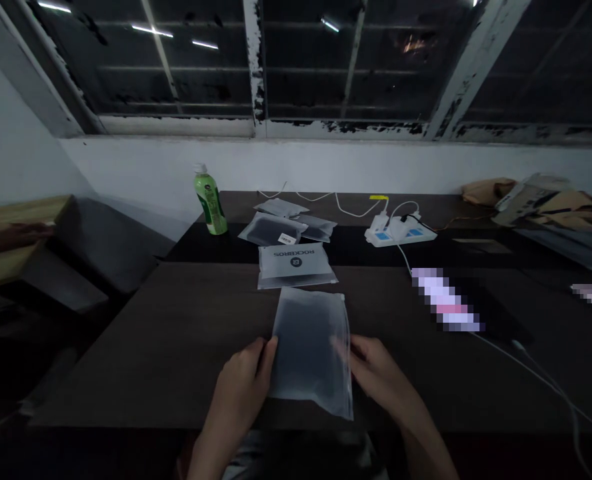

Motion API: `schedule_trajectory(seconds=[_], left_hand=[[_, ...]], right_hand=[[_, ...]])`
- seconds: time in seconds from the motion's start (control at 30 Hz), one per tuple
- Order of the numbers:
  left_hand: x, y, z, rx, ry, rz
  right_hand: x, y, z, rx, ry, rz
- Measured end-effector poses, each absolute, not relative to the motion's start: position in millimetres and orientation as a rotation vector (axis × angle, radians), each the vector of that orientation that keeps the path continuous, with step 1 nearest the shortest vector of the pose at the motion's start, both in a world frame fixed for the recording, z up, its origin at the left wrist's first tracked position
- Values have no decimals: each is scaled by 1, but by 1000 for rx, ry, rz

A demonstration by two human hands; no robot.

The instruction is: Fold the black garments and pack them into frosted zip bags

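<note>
A frosted zip bag (309, 350) is held between my two hands, just above the near part of the dark table. My left hand (246, 373) grips its left edge, the thumb lying on top. At the right edge, beside the zip strip, my right hand (376, 370) pinches the bag, with some fingers showing faintly through the plastic. Right beyond it lies a flat frosted bag (296, 267) printed ROCKBROS, its lettering upside down to me. Farther back are several more frosted bags (271, 229), one with a white barcode label (287, 239).
A green drink bottle (209, 200) stands at the back left. On the right are a white power strip (401, 232) with plugs and cables, a phone-like device with a blurred screen (446, 300), and brown paper packaging (551, 207). Another person's hand (21, 237) rests on a wooden surface at far left.
</note>
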State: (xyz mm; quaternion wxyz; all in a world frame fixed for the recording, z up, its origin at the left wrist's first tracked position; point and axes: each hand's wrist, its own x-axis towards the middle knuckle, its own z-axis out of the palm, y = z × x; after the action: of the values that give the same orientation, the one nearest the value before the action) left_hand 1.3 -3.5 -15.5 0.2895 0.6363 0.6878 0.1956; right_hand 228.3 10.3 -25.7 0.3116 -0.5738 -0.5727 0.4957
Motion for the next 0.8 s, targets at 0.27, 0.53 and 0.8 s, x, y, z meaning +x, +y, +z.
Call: schedule_trajectory(seconds=[0.27,0.53,0.8], left_hand=[[-6,-9,-14,1478,1834,736],[-10,-5,-10,1447,1752,663],[-14,-5,-15,1521,1833,693]], right_hand=[[219,14,-18,-1288,-1369,1565],[220,11,-13,-1242,-1394,1568],[225,13,-22,-1328,-1483,1400]])
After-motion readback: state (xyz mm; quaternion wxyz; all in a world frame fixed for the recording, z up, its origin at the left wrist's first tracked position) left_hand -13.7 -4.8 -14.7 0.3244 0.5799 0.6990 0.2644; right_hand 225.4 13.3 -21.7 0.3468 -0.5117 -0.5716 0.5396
